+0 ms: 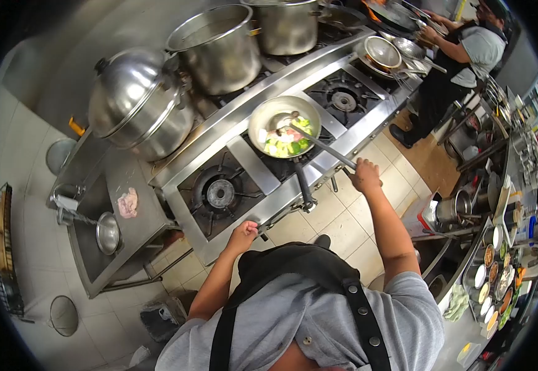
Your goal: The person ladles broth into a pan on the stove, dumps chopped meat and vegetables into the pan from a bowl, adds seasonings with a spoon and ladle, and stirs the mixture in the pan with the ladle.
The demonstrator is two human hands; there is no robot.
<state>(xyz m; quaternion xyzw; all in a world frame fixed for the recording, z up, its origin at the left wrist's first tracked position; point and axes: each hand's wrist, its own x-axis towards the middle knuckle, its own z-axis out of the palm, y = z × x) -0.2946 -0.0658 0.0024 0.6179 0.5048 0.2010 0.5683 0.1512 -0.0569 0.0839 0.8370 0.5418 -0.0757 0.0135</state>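
My right hand [366,176] is wrapped round the long handle of a ladle [324,147]. The ladle's bowl rests inside a wok [256,117], among green vegetable pieces [286,146] and some white and pink pieces. The wok sits on a stove burner, its dark handle [303,185] pointing towards me. My left hand [242,237] is at the stove's front edge with its fingers curled, close to a small dark part on the front. Whether the fingers grip that part is hidden.
A bare burner [220,193] lies left of the wok, another [344,101] to its right. Large steel pots [219,55] and a domed steamer [134,102] stand behind. A co-worker [467,59] is at the far right. Ingredient containers [480,274] line the right counter.
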